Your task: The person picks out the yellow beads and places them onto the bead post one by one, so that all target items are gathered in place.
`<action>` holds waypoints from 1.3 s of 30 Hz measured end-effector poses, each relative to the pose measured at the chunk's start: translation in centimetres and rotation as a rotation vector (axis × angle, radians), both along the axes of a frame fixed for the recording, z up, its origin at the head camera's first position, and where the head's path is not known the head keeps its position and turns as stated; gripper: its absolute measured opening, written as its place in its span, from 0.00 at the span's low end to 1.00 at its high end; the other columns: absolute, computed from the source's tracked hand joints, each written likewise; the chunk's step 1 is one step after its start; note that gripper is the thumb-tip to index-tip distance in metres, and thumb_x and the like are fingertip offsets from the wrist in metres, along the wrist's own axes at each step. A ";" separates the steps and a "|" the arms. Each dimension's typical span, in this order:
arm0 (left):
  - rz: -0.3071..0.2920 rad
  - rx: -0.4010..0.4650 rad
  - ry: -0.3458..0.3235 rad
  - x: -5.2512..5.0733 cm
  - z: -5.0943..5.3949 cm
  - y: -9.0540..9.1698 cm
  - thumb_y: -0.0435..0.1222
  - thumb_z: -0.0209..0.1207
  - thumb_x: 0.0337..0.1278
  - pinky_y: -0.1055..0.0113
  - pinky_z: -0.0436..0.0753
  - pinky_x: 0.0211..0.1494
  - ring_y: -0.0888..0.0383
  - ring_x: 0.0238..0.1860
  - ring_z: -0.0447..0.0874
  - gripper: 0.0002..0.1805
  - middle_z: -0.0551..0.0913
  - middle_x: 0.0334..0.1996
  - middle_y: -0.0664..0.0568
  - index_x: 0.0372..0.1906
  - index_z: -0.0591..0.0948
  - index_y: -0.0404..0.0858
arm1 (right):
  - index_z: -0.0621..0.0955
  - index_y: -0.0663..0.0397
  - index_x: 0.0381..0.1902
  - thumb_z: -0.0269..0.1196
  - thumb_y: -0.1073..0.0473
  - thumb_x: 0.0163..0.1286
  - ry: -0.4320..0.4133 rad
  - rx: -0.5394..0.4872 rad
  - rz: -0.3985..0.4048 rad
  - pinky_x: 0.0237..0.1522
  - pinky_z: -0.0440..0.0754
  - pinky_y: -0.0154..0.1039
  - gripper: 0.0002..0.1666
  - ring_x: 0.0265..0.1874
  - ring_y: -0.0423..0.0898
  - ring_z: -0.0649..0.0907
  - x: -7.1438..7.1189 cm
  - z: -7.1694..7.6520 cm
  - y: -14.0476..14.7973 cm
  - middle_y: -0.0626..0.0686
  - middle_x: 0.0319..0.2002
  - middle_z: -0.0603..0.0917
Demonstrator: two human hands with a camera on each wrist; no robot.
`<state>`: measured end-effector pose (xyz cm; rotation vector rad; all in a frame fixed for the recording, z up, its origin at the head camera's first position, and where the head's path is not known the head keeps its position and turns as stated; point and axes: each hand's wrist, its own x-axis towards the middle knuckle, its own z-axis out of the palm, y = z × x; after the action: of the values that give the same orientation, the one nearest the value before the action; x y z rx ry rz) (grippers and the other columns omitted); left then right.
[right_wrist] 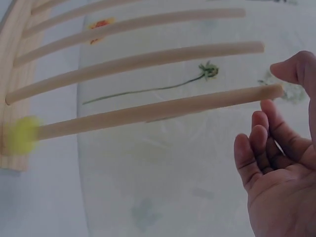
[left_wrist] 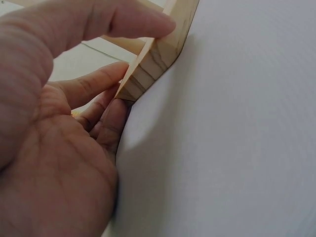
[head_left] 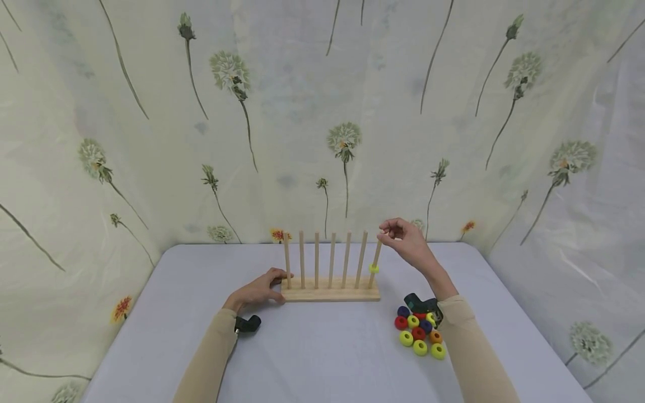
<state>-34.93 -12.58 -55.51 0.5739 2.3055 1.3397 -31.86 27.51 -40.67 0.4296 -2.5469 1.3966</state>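
A wooden stand (head_left: 330,295) with a row of several upright pegs sits on the table. My left hand (head_left: 258,289) grips the left end of its base; in the left wrist view the thumb lies on one side and the fingers on the other. A yellow bead (head_left: 374,268) is around the rightmost peg, partway down in the head view and blurred in the right wrist view. Beside the top of that peg (right_wrist: 163,111), my right hand (head_left: 409,244) holds nothing, its thumb and fingers parted.
Several loose beads (head_left: 419,334) in red, yellow, blue and orange lie in a cluster on the right of the white table (head_left: 322,358), near the right forearm. A patterned curtain (head_left: 302,140) hangs behind the table. Each wrist wears a black camera (head_left: 248,324).
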 end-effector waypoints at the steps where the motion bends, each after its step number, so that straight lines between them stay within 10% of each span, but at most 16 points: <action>1: 0.001 -0.003 -0.001 0.0 0.0 0.0 0.34 0.71 0.41 0.50 0.60 0.73 0.46 0.71 0.61 0.38 0.64 0.66 0.48 0.64 0.71 0.41 | 0.78 0.62 0.50 0.65 0.49 0.65 0.002 0.002 -0.003 0.38 0.74 0.29 0.24 0.37 0.45 0.75 0.0 0.0 0.0 0.53 0.40 0.77; 24: 0.001 0.007 0.000 0.0 0.0 -0.1 0.35 0.72 0.42 0.50 0.59 0.74 0.45 0.71 0.60 0.39 0.64 0.66 0.47 0.64 0.71 0.42 | 0.73 0.61 0.51 0.62 0.55 0.68 -0.054 -0.046 0.111 0.39 0.78 0.27 0.19 0.38 0.38 0.78 1.6 0.3 3.3 0.56 0.46 0.76; 39: -0.023 0.032 0.021 0.3 0.0 -0.2 0.35 0.71 0.43 0.48 0.59 0.73 0.44 0.71 0.60 0.38 0.62 0.66 0.45 0.64 0.71 0.42 | 0.72 0.62 0.51 0.63 0.56 0.67 -0.187 0.031 0.140 0.42 0.82 0.30 0.20 0.40 0.38 0.80 5.3 -4.6 10.6 0.52 0.44 0.76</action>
<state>-34.60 -12.79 -55.50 0.6248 2.2911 1.3681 -26.53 38.07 -45.23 0.5151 -2.7369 1.5129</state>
